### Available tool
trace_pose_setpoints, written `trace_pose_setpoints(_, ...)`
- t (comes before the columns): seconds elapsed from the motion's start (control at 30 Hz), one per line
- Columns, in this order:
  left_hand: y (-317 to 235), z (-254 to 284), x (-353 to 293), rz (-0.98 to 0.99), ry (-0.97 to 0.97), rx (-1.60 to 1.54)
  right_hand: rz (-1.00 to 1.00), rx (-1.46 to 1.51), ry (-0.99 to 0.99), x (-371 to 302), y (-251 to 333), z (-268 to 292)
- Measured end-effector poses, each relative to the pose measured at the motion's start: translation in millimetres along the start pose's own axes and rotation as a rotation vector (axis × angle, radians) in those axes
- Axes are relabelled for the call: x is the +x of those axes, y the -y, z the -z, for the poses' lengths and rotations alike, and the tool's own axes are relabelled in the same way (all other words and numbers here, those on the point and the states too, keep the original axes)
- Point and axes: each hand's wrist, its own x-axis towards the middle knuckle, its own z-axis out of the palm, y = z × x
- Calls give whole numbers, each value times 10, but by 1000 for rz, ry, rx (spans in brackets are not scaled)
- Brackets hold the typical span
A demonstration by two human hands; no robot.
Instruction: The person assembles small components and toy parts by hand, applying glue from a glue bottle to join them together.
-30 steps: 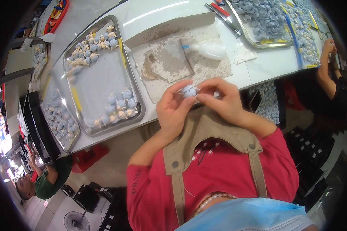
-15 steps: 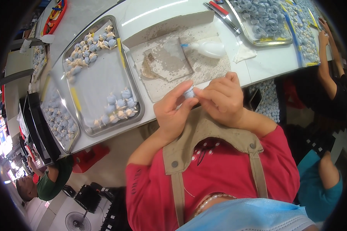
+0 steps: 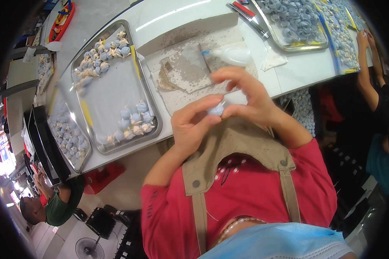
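A small rounded blue-grey piece (image 3: 216,108), its kind too small to tell, is pinched between the thumb and fingers of my left hand (image 3: 190,123). My right hand (image 3: 255,101) is beside it with fingers raised and spread; its thumb tip is at the piece's right side. Both hands are above my brown apron (image 3: 229,138), at the near edge of a shallow cardboard tray (image 3: 181,32). In that tray lies a translucent squeeze bottle (image 3: 235,56) with a blue tip. To the left, a metal tray (image 3: 159,125) holds similar blue-grey pieces (image 3: 136,117) with cream-coloured parts, in two groups.
Another tray with blue-grey pieces (image 3: 71,140) is at the far left. Back right is a metal tray of loose grey-blue parts (image 3: 289,21). A red-and-black pen-like tool (image 3: 248,17) and a white tissue (image 3: 273,59) lie before it. Co-workers' arms (image 3: 367,73) show at right.
My right hand's fingers have lifted and opened away from the piece, leaving its thumb near. The left hand keeps its pinch, slightly lower. A teal-clothed person at right has shifted.
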Motion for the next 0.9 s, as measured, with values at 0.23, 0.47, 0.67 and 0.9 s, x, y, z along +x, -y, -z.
trace_pose_setpoints(0.23,-104,-5,-52,45,52,1,-212,176,352,-36,-25,79)
trace_pose_setpoints(0.47,-92,6,-59,-37,84,112,-187,276,324,-61,-37,17)
trace_pose_setpoints(0.67,-137,-1,-47,-63,103,172,-167,245,325,-49,-25,28)
trace_pose_setpoints(0.9,-99,13,-39,-64,104,179,-172,272,321,-42,-46,35)
